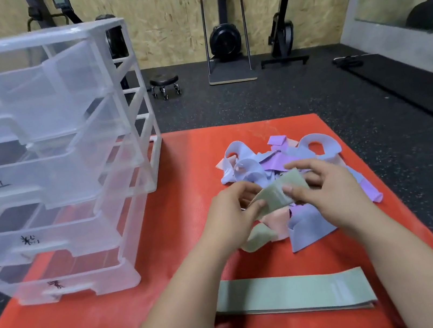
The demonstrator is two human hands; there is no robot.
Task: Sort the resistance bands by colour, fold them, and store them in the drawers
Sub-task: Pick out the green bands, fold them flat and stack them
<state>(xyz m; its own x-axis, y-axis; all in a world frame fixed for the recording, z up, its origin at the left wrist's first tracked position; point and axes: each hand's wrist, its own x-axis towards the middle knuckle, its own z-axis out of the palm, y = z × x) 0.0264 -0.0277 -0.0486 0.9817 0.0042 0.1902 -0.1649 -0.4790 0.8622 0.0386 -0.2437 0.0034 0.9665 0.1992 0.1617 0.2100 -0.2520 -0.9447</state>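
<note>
The head camera looks down on a red mat [172,284] laid on a dark speckled gym floor. Both hands meet above a loose pile of resistance bands [280,159] in lilac, pale blue, pink and green. The left hand [232,215] pinches one end of a sage-green band [278,192] between thumb and curled fingers. The right hand [328,194] has its thumb and fingers closed on the other part of the same band. The band is lifted just above the pile and bent between the two hands.

Nearer the person, well apart from the pile, a small stack of flattened green bands [292,293] lies on the mat at full length, its edges roughly lined up. At least one more green band [258,239] remains at the pile's near edge, beside a pink band [278,219] and a pale blue band [310,228].

To the left stands a clear plastic drawer unit [67,159] with five drawers pulled partly out, most showing a handwritten label. No band colour shows through their walls.

By this evidence the task is early. Green is being sorted out, while the other colours are still mixed. Folding and storing look not yet done.

Gym machines and a small wheeled stool [164,84] stand by the far wall.
</note>
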